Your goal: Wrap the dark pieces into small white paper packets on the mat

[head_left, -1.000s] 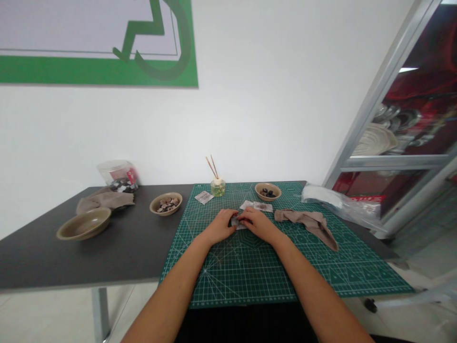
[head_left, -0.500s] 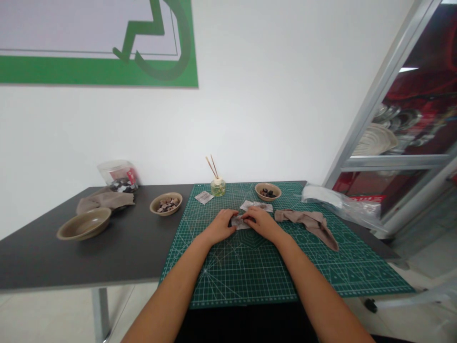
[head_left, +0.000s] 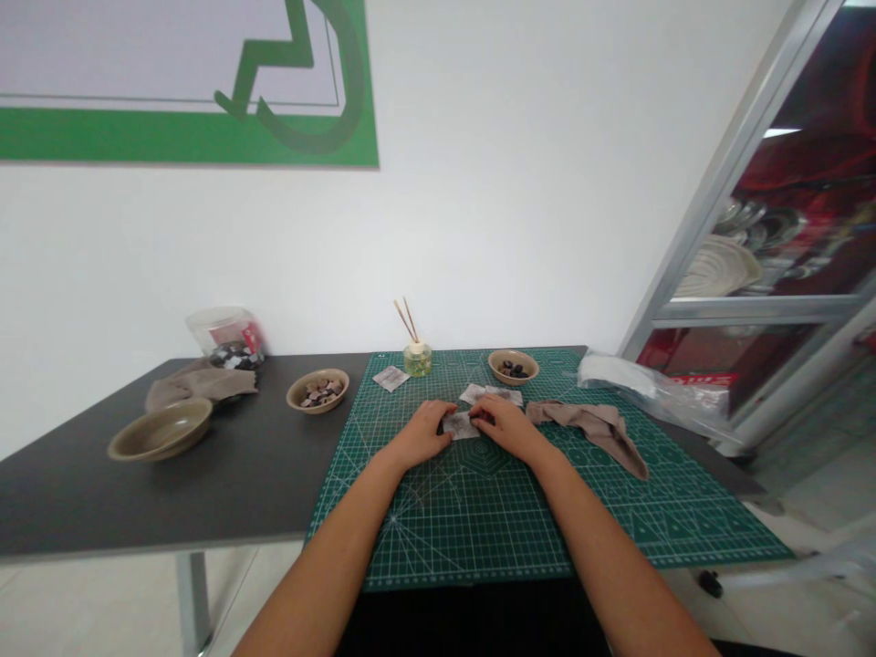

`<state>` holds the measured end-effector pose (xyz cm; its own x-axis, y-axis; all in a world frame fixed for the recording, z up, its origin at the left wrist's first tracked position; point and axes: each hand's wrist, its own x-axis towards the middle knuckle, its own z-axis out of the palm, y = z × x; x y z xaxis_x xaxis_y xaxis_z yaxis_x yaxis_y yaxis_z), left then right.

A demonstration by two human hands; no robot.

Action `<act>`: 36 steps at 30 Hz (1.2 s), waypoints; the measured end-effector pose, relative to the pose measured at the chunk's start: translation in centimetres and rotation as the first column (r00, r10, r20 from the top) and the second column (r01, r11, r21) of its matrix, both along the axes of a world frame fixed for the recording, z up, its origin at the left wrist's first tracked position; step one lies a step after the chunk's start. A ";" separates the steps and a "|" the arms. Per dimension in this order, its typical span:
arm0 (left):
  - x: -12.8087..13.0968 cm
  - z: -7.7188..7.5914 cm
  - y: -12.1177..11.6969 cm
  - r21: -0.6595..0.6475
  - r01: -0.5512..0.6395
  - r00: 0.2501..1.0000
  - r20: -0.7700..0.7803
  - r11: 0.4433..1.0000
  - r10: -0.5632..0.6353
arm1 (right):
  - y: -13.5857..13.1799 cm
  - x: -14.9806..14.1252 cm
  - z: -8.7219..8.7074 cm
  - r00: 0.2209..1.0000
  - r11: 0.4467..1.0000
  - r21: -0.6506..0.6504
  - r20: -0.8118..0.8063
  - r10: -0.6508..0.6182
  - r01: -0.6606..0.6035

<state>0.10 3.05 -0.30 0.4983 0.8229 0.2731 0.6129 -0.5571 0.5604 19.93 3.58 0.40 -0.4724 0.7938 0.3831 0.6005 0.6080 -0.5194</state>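
Observation:
A small grey-and-white patterned piece of paper (head_left: 460, 425) lies on the green cutting mat (head_left: 472, 538) between my hands. My left hand (head_left: 424, 434) has its thumb and fingers closed at the paper's left edge. At the right edge, the curled fingers of my right hand (head_left: 505, 425) pinch the paper, and part of it is hidden under them. Just behind is another patterned paper (head_left: 513, 397), partly covered by my right hand. A crumpled brown cloth (head_left: 592, 424) lies to the right of that hand.
A small bowl of dark stones (head_left: 513, 367) and a reed diffuser (head_left: 417, 359) stand at the back, beside a loose paper (head_left: 391, 379). Leftward are a bowl of pinkish stones (head_left: 318, 392), a larger bowl (head_left: 161, 431), a cloth (head_left: 202, 383) and a clear tub (head_left: 225, 333). A plastic bag (head_left: 650, 388) lies right.
My right hand's fingers have shifted slightly rightward over the paper, so more of its surface shows. My left hand stays nearly still.

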 end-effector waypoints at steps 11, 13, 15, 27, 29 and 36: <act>0.1 0.3 -0.1 0.001 0.003 1.000 -0.008 1.000 -0.003 | 0.4 -0.1 -0.5 0.999 0.997 0.071 0.026 0.036 -0.038; 0.0 0.3 -0.1 0.000 0.001 1.000 -0.004 1.000 -0.001 | 0.3 0.1 -0.3 1.000 0.998 0.061 0.012 -0.004 0.004; 0.1 0.3 0.0 0.001 -0.003 1.000 -0.006 1.000 0.003 | 0.1 -0.1 -0.2 1.000 0.999 0.052 0.008 -0.006 0.006; 0.1 0.3 -0.2 0.002 -0.002 1.000 0.000 1.000 0.002 | -0.1 -0.3 -0.2 0.999 0.999 0.009 0.002 -0.033 0.033; 0.1 0.3 -0.1 0.005 -0.008 1.000 -0.005 1.000 0.008 | -0.2 -0.7 -0.1 1.000 1.000 0.016 0.011 0.009 -0.010; 0.0 0.1 0.0 0.005 -0.001 1.000 0.001 1.000 0.001 | 0.1 -0.3 -0.2 0.998 0.996 0.068 0.046 0.049 -0.052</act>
